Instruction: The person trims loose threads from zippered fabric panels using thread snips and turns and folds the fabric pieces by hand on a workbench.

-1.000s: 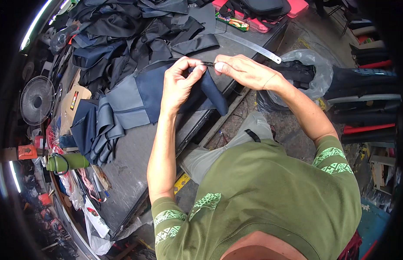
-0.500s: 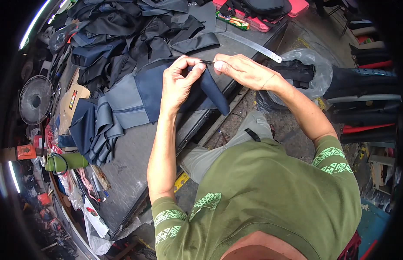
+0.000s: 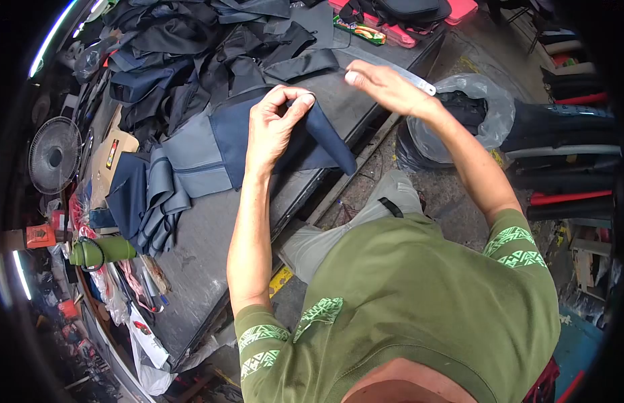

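My left hand (image 3: 278, 124) is closed in a pinch on the edge of a navy fabric piece (image 3: 329, 138), near the table's front edge. A flap of this fabric hangs down to the right of the thumb. Beside it lies a sewn grey panel (image 3: 194, 158) with a dark seam or zipper line across it. My right hand (image 3: 389, 88) is raised to the right, apart from the fabric, with fingers pressed together and thumb against them. Whatever it may hold is too small to make out.
Dark fabric pieces (image 3: 184, 40) are heaped at the back of the dark table (image 3: 198, 282). A metal ruler (image 3: 419, 82) lies behind my right hand. A plastic-lined bag (image 3: 497, 111) stands on the floor to the right. At the left are a fan (image 3: 55, 151) and a green roll (image 3: 104, 252).
My right hand has moved up and right, away from my left hand, where both were pinching a small dark piece. My left hand has stayed almost in place on the fabric.
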A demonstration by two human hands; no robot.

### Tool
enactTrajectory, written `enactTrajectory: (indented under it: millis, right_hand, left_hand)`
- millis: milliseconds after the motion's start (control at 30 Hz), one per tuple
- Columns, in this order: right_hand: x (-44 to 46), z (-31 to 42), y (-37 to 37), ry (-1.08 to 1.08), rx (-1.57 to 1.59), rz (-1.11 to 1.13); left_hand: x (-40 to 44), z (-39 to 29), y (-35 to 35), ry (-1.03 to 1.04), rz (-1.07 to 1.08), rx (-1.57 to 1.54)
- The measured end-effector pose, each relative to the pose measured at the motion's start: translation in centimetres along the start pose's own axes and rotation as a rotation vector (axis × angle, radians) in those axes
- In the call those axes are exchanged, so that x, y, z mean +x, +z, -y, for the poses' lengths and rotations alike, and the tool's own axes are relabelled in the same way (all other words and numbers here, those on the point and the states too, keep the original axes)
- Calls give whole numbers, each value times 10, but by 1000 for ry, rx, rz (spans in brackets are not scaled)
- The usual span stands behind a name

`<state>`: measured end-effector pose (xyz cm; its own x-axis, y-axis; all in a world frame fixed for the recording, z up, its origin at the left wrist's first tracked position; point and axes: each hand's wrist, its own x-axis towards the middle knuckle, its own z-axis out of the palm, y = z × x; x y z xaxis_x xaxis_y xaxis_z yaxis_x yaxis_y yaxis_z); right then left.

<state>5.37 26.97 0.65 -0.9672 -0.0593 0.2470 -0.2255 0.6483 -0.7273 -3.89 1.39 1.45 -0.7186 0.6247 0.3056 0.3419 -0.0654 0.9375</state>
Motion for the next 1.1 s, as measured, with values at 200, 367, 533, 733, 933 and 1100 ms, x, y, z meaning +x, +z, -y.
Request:
enactTrajectory:
  millis: [200,367,533,733,933,1100]
  right_hand:
    - [27,-103,-28,197,-515,-182]
    - [22,-125,-34,153,-544,-229]
    - [20,-162,-26,72,-597,-244]
    - [21,-152,-26,187,-774,-277]
    - [23,-105,-23,178,-836,-353]
    - [41,-45,32,34,-291,-187]
  left_hand:
    - [18,6,-1,-51,39,166]
    - [21,-24,-34,5,119,117]
    - [23,-35,-117,-34,-61,228]
    - [-4,-36,-213,-92,-49,400]
    - [-35,-34,-247,-235,-134,463]
    - [-30,-35,-218,-2,-114,628]
